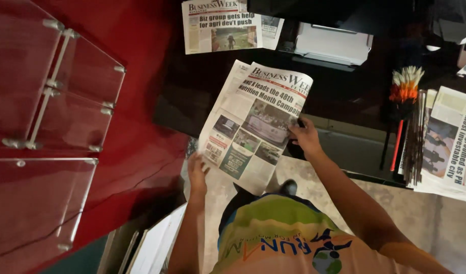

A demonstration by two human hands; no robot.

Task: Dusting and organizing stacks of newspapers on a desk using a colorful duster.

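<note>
A red wall fills the left side, and on it hang three clear acrylic panels fixed with small metal studs. To the right runs one dark worktop, its near edge crossing toward the lower right. Three newspapers are in view: one lies flat at the far edge of the worktop, one lies on a stack at the right edge, and one folded newspaper is held up in front of the person, tilted, just over the worktop's near edge. One pale tray-like box sits at the back of the worktop. A bundle of thin sticks with orange and white tips stands beside the right-hand stack. The left hand reaches up with a straight forearm, its fingers clamped on the paper's lower left edge. The right hand comes in from the right with a bent elbow, fingers closed on the paper's right edge.
</note>
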